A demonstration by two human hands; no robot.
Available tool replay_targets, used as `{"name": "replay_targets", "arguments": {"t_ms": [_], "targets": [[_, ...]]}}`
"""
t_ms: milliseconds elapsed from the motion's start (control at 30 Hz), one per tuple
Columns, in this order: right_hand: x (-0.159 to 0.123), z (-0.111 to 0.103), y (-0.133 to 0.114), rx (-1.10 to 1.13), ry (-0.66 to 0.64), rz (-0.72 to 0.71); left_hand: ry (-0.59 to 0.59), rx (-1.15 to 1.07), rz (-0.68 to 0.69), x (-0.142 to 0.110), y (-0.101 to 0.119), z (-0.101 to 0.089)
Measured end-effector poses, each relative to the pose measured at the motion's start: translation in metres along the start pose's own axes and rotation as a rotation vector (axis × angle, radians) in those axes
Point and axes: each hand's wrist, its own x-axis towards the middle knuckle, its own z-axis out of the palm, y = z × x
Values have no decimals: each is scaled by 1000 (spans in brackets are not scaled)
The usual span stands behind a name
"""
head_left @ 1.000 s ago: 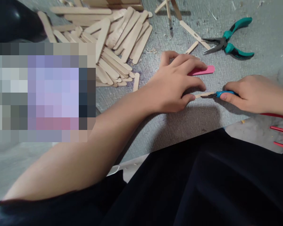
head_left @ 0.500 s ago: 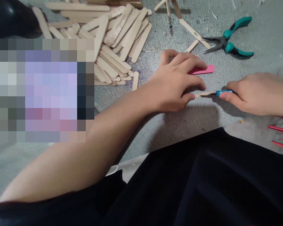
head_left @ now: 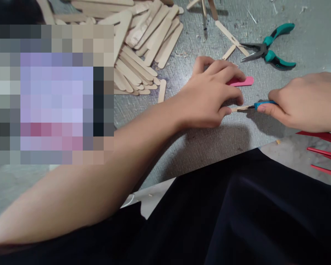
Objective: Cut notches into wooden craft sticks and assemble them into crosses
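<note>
My left hand (head_left: 212, 94) lies on the grey mat (head_left: 209, 147), fingers curled, pinning a thin wooden stick (head_left: 240, 108) under its lower fingers while its upper fingers rest on a pink stick (head_left: 244, 81). My right hand (head_left: 303, 101) is closed around a blue-handled knife (head_left: 262, 105), whose blade tip touches the wooden stick just right of my left fingertips.
A heap of plain wooden sticks (head_left: 143, 44) lies at the upper left. Teal-handled pliers (head_left: 270, 49) rest at the upper right beside loose stick pieces (head_left: 228, 35). Red strips (head_left: 324, 152) lie at the right edge. A blurred patch covers the left. My dark clothing fills the bottom.
The view has shifted slightly. Both hands stay on the stick; my right hand with the knife has edged a little toward my left fingers.
</note>
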Motion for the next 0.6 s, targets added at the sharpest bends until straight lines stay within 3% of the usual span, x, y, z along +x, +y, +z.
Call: {"name": "replay_targets", "arguments": {"t_ms": [167,333,467,533,600], "targets": [[-1,3,5,13,13,2,214,-59,-91,3,-5,7],[-1,3,4,-50,18,-15,138,-197,-173,9,5,0],[0,1,-1,-108,19,-14,8,-108,-69,9,14,-4],[-1,-4,-8,-127,-13,30,32,-87,-43,8,12,-2],[-1,-10,-14,-145,-52,68,146,-99,-57,6,7,2]]}}
